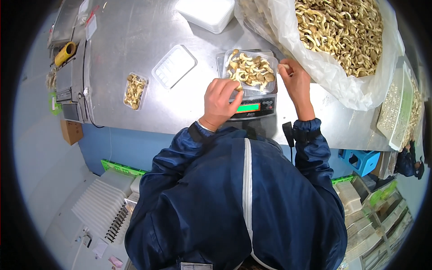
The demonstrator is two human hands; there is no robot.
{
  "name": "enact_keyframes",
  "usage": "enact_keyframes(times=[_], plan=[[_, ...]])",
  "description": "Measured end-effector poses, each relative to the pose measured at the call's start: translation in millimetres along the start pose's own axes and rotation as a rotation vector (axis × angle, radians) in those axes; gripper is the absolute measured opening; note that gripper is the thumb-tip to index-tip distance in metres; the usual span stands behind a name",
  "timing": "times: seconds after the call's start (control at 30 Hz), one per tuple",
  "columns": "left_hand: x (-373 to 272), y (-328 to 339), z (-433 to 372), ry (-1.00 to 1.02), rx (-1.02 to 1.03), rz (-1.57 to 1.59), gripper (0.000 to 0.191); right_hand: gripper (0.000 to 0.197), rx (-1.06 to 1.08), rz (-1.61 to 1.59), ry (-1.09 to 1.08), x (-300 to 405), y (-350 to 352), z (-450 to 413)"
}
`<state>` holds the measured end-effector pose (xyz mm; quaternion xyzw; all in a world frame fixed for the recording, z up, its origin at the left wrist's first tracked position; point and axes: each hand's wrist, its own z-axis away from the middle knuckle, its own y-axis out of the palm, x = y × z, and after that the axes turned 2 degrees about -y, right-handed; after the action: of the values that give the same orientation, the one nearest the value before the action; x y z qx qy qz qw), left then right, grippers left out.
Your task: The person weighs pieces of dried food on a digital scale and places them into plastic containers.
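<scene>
A clear plastic tray point(274, 80) of brown-capped mushrooms point(251, 69) sits on a digital scale point(253, 113) with a lit green display. At the tray's near left corner, my left hand point(219, 103) pinches a mushroom point(239, 87) between thumb and fingers. My right hand point(297, 81) is just beyond the tray's right edge, its fingertips closed on a small pale piece point(284, 66) that looks like a mushroom stem; most of it is hidden. Right behind that hand stands a large clear plastic bag point(357, 91) heaped with loose mushrooms point(341, 33).
An unfilled clear tray point(173, 67) and a small filled tray point(135, 91) lie left on the steel table point(135, 40). Stacked trays point(206, 15) stand at the back. A wrapping machine point(71, 81) is far left, a perforated white basket point(395, 108) far right. A blue stool point(362, 162) stands below.
</scene>
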<state>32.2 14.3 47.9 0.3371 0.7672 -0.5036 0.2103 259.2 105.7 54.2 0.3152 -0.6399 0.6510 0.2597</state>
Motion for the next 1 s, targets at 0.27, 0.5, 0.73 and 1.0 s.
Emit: enact_keyframes(times=[0.27, 0.5, 0.73, 1.0], plan=[[0.0, -3.0, 0.0, -0.015, 0.005, 0.011, 0.028, 0.022, 0.079, 0.149, -0.135, -2.0, 8.2, -17.6], [3.7, -6.1, 1.6, -0.021, -0.013, 0.006, 0.027, 0.022, 0.123, 0.023, -0.037, 10.5, 9.2, -25.3], [1.5, -6.8, -3.3, -0.027, 0.0, 0.014, 0.027, 0.019, 0.061, 0.075, -0.163, -14.9, 16.1, -14.3], [-2.2, -4.6, -10.7, -0.033, 0.046, 0.024, 0.025, 0.025, 0.152, 0.244, -0.099, -3.3, 27.8, -28.5]])
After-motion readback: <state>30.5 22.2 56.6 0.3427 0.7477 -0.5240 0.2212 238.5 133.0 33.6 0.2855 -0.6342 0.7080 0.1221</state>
